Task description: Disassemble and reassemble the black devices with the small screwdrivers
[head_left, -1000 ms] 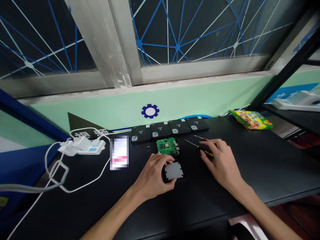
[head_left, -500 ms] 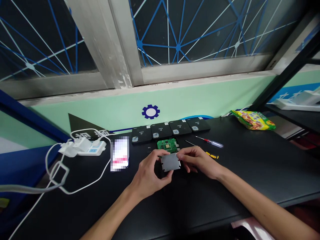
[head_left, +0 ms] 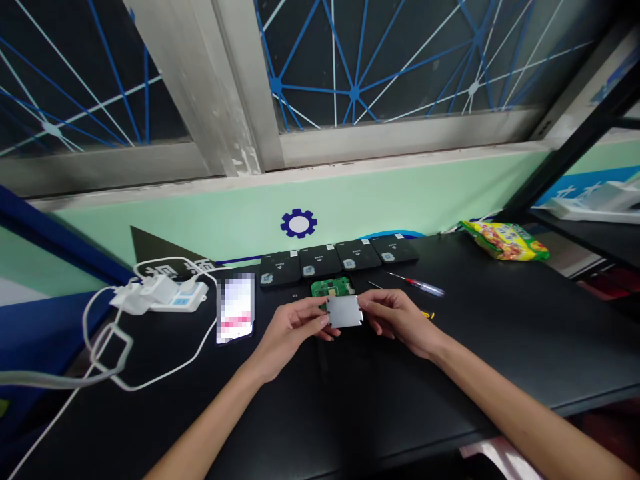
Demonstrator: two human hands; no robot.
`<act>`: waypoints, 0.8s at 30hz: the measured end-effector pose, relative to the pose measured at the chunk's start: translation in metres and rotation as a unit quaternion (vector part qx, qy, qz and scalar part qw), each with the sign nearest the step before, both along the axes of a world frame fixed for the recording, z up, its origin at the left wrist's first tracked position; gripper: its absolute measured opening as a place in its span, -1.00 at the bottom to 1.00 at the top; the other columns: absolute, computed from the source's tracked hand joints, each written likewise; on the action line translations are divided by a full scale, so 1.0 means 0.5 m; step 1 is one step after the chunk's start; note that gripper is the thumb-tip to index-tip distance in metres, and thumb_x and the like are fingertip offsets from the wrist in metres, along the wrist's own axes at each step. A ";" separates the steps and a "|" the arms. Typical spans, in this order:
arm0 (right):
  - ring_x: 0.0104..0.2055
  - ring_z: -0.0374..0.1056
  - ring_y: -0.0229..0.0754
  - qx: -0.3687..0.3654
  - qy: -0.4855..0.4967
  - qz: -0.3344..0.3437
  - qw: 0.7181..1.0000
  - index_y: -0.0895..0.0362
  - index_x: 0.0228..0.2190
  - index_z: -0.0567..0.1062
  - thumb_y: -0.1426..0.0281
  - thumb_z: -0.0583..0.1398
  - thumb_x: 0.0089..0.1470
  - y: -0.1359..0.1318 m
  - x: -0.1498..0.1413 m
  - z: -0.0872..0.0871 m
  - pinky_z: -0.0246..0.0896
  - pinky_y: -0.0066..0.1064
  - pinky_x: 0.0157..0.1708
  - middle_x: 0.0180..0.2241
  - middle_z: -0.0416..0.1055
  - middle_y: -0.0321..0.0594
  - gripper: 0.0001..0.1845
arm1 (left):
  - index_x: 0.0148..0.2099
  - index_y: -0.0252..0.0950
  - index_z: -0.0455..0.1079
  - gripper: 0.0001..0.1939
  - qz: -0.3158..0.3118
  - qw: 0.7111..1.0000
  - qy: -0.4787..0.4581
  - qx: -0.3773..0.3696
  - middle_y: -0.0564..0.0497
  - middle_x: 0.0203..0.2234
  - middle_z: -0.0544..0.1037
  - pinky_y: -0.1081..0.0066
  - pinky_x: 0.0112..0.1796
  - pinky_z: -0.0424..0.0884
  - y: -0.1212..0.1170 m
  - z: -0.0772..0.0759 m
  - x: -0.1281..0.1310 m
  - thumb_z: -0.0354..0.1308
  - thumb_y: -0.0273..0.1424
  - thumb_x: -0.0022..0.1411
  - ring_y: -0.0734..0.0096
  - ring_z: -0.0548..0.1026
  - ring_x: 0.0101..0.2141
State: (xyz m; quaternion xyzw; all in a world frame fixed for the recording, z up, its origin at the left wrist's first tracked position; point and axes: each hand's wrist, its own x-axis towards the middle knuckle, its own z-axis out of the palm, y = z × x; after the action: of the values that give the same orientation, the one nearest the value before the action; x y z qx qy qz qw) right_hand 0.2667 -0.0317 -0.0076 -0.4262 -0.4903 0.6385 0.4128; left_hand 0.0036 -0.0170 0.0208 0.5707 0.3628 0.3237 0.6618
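Both hands hold a small grey square metal plate [head_left: 344,311] just above the black table [head_left: 500,333]. My left hand [head_left: 290,330] pinches its left edge and my right hand [head_left: 400,320] pinches its right edge. Right behind the plate lies a green circuit board [head_left: 333,288], partly hidden by it. Several black flat boxes [head_left: 340,257] stand in a row along the wall behind the board.
A red-handled screwdriver [head_left: 417,285] and a yellow-handled tool [head_left: 425,313] lie right of my hands. A phone [head_left: 235,309] lies to the left, beside a white power strip [head_left: 165,297] with looping white cables. A snack bag [head_left: 505,240] sits at the far right.
My right hand left the screwdrivers and came over to the grey plate. Both hands lifted the plate off the table and now hold it nearer the green board.
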 end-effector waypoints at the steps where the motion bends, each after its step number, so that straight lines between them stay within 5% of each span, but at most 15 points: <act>1: -0.63 0.08 -0.36 0.000 0.002 0.001 1.000 0.21 -0.11 0.69 0.04 0.34 0.29 0.000 0.001 0.001 -0.17 -0.47 -0.65 -0.64 0.33 -0.36 -0.54 | 0.32 -0.38 0.48 -0.49 -0.003 1.000 -0.003 -0.005 -0.22 -0.14 0.72 0.12 -0.10 0.59 0.001 -0.001 -0.001 0.35 -0.29 0.42 0.04 0.71 -0.16; 24: -0.58 0.21 -0.33 0.023 -0.001 0.042 0.999 0.18 -0.10 0.73 0.10 0.41 0.23 0.005 0.024 0.000 -0.06 -0.49 -0.63 -0.60 0.40 -0.31 -0.59 | 0.30 -0.26 0.47 -0.50 -0.041 0.999 -0.010 -0.007 -0.07 -0.24 0.70 0.21 -0.11 0.55 0.009 0.005 -0.013 0.40 -0.33 0.37 0.18 0.72 -0.26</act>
State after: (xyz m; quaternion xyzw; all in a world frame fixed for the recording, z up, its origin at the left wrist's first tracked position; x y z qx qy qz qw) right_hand 0.2785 -0.0293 -0.0077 -0.3958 -0.5230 0.6433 0.3949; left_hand -0.0031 -0.0125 0.0231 0.5772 0.3350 0.2991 0.6820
